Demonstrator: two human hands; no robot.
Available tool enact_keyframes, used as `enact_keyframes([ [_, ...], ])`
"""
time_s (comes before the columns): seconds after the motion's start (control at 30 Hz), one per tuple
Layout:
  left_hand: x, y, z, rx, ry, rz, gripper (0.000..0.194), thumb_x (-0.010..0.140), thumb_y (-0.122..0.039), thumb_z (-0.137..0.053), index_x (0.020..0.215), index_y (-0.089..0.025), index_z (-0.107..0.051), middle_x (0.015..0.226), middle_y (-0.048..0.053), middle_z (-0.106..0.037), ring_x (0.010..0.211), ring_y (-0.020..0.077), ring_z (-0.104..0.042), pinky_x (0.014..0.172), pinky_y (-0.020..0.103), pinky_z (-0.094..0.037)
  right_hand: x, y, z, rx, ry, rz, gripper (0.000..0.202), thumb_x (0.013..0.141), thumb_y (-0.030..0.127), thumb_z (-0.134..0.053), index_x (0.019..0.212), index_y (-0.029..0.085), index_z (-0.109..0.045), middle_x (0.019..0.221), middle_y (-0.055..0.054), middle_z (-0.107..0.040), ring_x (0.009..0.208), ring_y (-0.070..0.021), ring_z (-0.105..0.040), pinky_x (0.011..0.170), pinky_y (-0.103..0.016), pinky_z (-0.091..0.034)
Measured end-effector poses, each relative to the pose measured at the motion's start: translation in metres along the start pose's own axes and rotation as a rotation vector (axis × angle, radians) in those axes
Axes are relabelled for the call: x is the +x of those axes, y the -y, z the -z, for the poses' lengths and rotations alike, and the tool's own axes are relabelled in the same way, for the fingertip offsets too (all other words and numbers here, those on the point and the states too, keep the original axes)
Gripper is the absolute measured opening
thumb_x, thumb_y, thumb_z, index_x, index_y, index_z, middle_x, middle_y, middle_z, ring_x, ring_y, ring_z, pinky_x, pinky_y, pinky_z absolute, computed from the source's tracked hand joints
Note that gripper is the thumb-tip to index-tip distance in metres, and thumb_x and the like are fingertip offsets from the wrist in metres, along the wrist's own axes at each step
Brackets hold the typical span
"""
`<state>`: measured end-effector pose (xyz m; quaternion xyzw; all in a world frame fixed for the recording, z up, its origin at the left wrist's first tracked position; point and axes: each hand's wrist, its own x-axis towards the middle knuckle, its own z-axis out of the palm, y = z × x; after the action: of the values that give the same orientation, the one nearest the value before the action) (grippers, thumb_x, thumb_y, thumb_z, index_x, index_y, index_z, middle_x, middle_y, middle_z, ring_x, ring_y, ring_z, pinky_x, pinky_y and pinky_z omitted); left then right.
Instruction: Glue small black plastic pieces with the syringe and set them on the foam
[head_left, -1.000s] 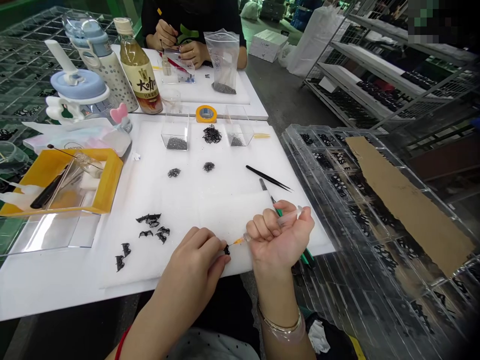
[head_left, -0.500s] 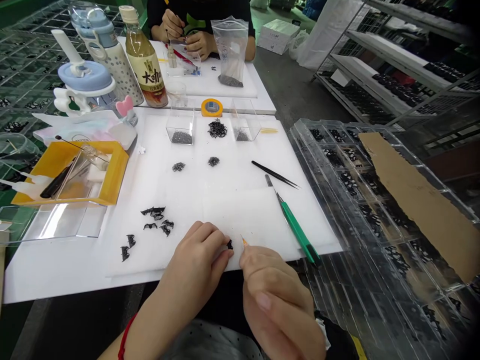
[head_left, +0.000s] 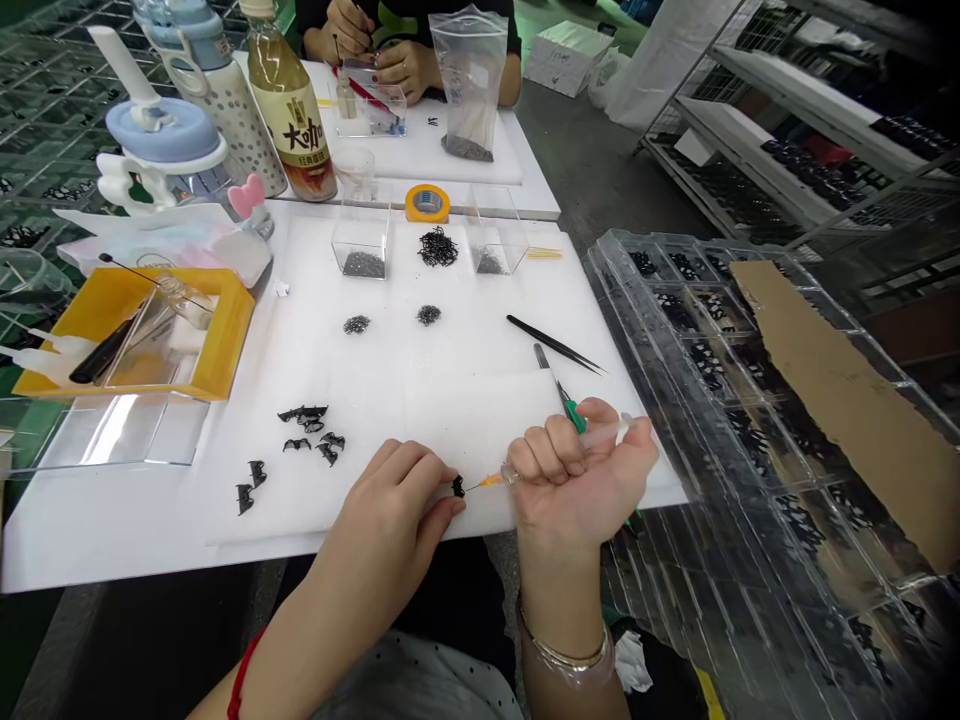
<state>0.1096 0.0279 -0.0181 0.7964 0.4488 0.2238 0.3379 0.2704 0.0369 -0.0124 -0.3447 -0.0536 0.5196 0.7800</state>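
Note:
Between the thumb and fingers of my left hand is a small black part, held at the front of the white foam mat. My right hand is wrapped around a clear syringe with an orange needle hub. Its thin needle points left, the tip at or very near the black part; contact is not certain. Several similar black bat-shaped pieces lie to the left. Partly hidden behind my right hand is a green-handled tool, and black tweezers lie beyond it.
Small piles of black bits and clear boxes sit farther back, near yellow tape. A yellow tray of tools, a bottle and cups stand left. Compartment trays flank the right. Another person's hands work opposite.
My right hand has turned over and moved up and right, bringing the syringe into sight with its needle towards the black part. My left hand keeps its hold almost unmoved; the view shifted slightly.

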Motion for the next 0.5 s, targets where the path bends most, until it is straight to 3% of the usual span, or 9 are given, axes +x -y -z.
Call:
enact_keyframes([
  [0.5, -0.0012, 0.0005, -0.0003, 0.011, -0.010, -0.012, 0.008, 0.087, -0.010, -0.057, 0.089, -0.018, -0.056, 0.089, 0.004, -0.061, 0.085, 0.0207, -0.053, 0.073, 0.037, -0.051, -0.0001, -0.0024, -0.0019, -0.037, 0.037, -0.017, 0.063, 0.093, 0.053, -0.022, 0.057, 0.025, -0.066, 0.039, 0.008, -0.015, 0.035, -0.0083, -0.007, 0.031, -0.017, -0.021],
])
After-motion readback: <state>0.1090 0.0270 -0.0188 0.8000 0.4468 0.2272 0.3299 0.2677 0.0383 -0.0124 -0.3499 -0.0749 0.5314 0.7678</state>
